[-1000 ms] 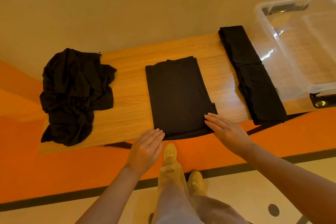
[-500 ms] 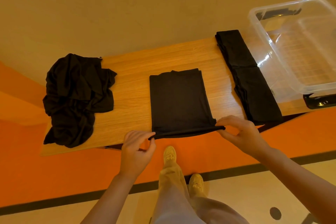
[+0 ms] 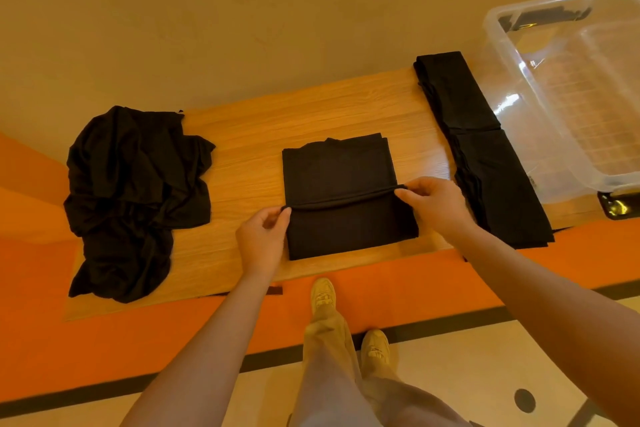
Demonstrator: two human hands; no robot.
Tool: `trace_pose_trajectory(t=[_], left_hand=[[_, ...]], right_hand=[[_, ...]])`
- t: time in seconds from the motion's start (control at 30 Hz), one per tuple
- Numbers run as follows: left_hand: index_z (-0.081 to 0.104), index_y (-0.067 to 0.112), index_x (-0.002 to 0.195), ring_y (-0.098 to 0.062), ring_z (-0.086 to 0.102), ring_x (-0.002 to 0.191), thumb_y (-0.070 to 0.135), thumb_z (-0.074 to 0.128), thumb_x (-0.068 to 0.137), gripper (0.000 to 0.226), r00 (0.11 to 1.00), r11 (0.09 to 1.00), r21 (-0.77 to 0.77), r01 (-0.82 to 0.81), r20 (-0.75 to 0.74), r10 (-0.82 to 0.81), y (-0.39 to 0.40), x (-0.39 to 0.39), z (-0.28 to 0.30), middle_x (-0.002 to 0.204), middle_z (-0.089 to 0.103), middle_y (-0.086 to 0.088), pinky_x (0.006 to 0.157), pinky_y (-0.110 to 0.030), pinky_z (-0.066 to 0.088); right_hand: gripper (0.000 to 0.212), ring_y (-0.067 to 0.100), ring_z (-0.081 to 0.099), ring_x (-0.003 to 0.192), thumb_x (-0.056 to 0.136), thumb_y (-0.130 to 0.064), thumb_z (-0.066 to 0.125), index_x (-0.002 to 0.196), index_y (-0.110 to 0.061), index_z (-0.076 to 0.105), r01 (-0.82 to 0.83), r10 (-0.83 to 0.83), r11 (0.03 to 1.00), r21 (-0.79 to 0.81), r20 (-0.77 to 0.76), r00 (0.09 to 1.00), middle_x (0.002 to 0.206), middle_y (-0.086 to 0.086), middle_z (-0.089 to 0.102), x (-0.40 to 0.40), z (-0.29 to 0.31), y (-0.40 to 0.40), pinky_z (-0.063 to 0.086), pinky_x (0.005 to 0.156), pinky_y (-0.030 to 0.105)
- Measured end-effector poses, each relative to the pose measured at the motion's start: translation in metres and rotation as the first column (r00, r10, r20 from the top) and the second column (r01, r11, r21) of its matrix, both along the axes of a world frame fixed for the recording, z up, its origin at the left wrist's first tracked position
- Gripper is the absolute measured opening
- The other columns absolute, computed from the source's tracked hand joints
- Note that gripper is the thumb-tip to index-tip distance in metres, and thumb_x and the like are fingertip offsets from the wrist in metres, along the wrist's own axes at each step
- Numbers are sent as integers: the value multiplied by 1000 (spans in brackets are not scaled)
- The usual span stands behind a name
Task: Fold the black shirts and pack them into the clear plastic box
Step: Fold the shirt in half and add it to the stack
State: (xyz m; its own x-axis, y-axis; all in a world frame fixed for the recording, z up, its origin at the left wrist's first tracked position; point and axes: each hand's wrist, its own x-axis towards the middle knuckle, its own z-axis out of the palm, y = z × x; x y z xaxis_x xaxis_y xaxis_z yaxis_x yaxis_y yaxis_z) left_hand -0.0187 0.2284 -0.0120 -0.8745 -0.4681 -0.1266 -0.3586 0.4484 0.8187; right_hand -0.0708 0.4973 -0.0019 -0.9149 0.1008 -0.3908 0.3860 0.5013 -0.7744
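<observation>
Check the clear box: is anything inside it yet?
No shirts show inside the clear box; its ribbed floor and the table show through the walls. Its right part is out of frame, so that end is unseen. Folded shirts lie beside it.

Readable text: none on any surface.
Clear plastic box (image 3: pixel 540 121), right of the frame: a small dark mark sits on its near wall low down, too small and blurred to read.
Black fitting (image 3: pixel 618 206) under the box's near corner, right edge of the frame: shiny glints only, no lettering I can make out.
Folded black shirts (image 3: pixel 485 149), centre right: plain cloth, no print or tag showing.
Wooden tabletop (image 3: pixel 242 156), centre: grain only, no signs or numbers.
</observation>
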Motion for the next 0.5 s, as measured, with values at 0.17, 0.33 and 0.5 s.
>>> trace_pose_trajectory(t=[0.17, 0.33, 0.5], left_hand=[[71, 14, 99, -4, 60, 81, 27, 66, 90, 16, 999, 999, -35, -8, 35, 9, -2, -9, -11, 84, 65, 7, 68, -14, 45], [70, 16, 99, -3, 60, 81, 24, 66, 90, 12, 1000, 1000, 3, -4, 7, 4, -2, -13, -10, 83, 64, 10, 69, -12, 44], [69, 18, 98, -2, 60, 80, 24, 66, 90, 11, 998, 999, 16, 45, -40, -44, -3, -22, -9, 83, 64, 10, 67, -11, 44]], right_hand=[[20, 5, 59, 88, 90, -28, 65, 107, -18, 67, 26, -26, 999, 26, 14, 1000, 92, -8, 64, -9, -4, -7, 46, 69, 17], [18, 9, 61, 92, 90, -29, 66, 105, -18, 67, 37, -36, 997, 74, -6, 999, 95, -6, 66, -9, -7, -9, 47, 70, 19], [23, 5, 59, 84, 90, -29, 66, 109, -16, 66, 64, -60, 991, 121, -39, 997, 91, -8, 63, -13, -9, -10, 44, 65, 16]])
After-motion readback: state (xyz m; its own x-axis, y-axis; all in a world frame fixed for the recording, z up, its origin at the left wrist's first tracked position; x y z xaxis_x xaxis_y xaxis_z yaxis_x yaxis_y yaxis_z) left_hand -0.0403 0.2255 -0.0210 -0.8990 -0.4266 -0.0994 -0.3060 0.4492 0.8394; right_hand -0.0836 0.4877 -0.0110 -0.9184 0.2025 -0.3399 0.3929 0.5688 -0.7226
